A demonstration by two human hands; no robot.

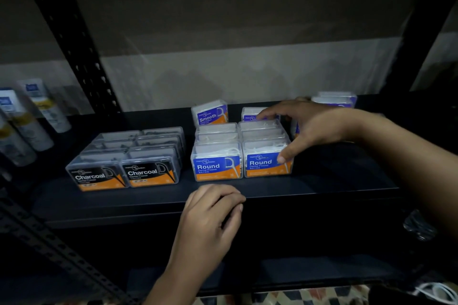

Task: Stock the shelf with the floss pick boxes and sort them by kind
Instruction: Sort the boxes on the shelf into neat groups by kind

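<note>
Your right hand (304, 129) is spread over the right column of Round boxes (266, 146): thumb pressed on the front face of the nearest one, fingers reaching over the top toward the far end of that column. So it spans the row rather than pinching a single box, fingers only lightly bent. Your left hand (214, 208) sits at the near edge of the shelf (322, 186), fingers curled in on themselves, holding nothing.

The boxes are clear plastic with white floss picks visible inside. The Round ones stand in two columns side by side, touching, labels facing you; the left Round column (216, 151) is just beside your thumb's box. Behind them, a Smooth box (210, 112) leans tilted, and another blue box (250, 114) is partly hidden under your fingers. More blue boxes (334, 99) sit far right behind your wrist; can't read their labels.

To the left, set apart by a gap, the Charcoal boxes (126, 158) form their own two-column block with dark picks inside. Far left, some white tubes (32, 111) lean on the next shelf over.
</note>
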